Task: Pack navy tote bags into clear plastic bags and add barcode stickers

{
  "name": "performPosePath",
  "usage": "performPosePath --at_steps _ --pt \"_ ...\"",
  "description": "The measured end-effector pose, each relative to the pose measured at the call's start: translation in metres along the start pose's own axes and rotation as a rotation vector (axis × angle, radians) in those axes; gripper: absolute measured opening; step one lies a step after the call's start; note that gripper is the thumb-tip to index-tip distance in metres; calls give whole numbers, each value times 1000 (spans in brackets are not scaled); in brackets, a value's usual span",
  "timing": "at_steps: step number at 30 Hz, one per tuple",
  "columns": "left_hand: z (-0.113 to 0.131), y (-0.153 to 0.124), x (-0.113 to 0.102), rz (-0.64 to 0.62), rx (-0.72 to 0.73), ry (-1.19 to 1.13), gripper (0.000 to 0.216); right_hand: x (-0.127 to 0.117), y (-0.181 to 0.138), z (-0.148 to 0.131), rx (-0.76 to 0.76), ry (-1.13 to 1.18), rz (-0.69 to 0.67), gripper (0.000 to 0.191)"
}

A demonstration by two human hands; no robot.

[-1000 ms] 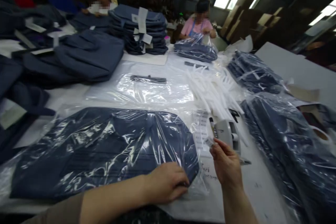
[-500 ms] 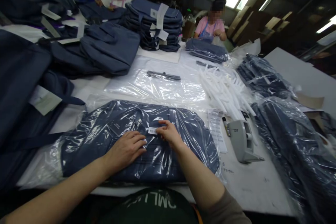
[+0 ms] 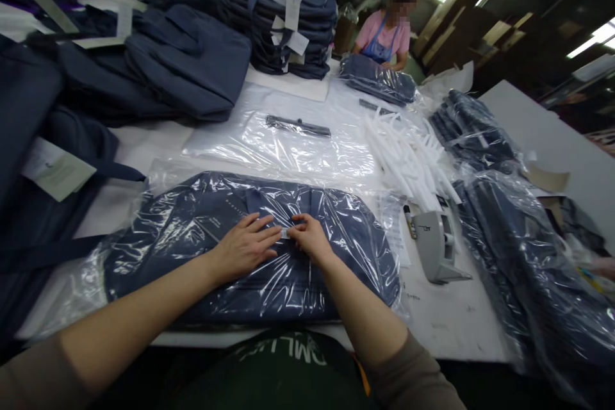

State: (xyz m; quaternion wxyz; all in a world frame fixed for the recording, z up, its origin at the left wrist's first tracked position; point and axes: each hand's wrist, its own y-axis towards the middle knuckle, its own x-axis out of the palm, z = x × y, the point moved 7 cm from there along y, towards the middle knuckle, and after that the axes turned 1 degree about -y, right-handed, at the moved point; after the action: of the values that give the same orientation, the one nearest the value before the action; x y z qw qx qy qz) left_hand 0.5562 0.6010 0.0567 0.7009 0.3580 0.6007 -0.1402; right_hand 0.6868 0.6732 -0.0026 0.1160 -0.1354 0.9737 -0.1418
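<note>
In front of me a dark blue bag [image 3: 158, 250] lies flat inside a clear plastic bag [image 3: 372, 256]. My left hand [image 3: 247, 245] rests on the plastic, its fingers stretched towards the right. Its fingertips cover most of a small white label [image 3: 284, 233]. Just to the right, my right hand [image 3: 310, 238] has thumb and forefinger pinched at the label's right end. A dark tag with faint lettering [image 3: 214, 224] shows through the plastic beside my left hand.
Clear plastic bags [image 3: 235, 141] lie beyond, near white strips [image 3: 408, 154]. On the right stand a grey tape dispenser [image 3: 435, 250] and wrapped bags [image 3: 523, 269]. Unwrapped blue bags [image 3: 187, 64] lie at left, with a stack [image 3: 298, 19] behind. A co-worker [image 3: 387, 38] stands across the table.
My left hand has slid right and slightly away from me, over the label. My right hand stays at the label's right end. The view has shifted a little.
</note>
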Motion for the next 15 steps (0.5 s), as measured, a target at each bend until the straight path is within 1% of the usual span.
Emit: performPosePath --at_steps 4,6,8,9,10,11,12,13,14,15 --pt "-10 -1 20 -75 7 -5 37 -3 2 3 10 -67 35 36" --pt "-13 -2 25 -88 14 -9 37 -10 -1 2 22 -107 64 38" --pt "-15 -4 27 -96 12 -13 38 -20 -8 0 21 -149 121 37" --pt "-16 -4 28 -99 10 -15 39 -25 -12 -4 -32 -201 167 34" --pt "-16 -6 29 -102 10 -18 40 -28 -18 -11 -136 -283 200 31" --pt "-17 -7 31 -103 9 -19 41 -26 -24 -19 -282 -396 200 30" --pt "-17 -8 33 -103 11 -21 42 -18 -31 -27 -444 -531 166 32" --pt "-18 -8 36 -100 16 -21 43 -7 -38 -31 -590 -673 100 36" --pt "-18 -9 38 -93 25 -19 44 5 -43 -30 -689 -801 15 41" --pt "-18 -9 39 -86 35 -16 45 14 -47 -27 -725 -895 -60 47"
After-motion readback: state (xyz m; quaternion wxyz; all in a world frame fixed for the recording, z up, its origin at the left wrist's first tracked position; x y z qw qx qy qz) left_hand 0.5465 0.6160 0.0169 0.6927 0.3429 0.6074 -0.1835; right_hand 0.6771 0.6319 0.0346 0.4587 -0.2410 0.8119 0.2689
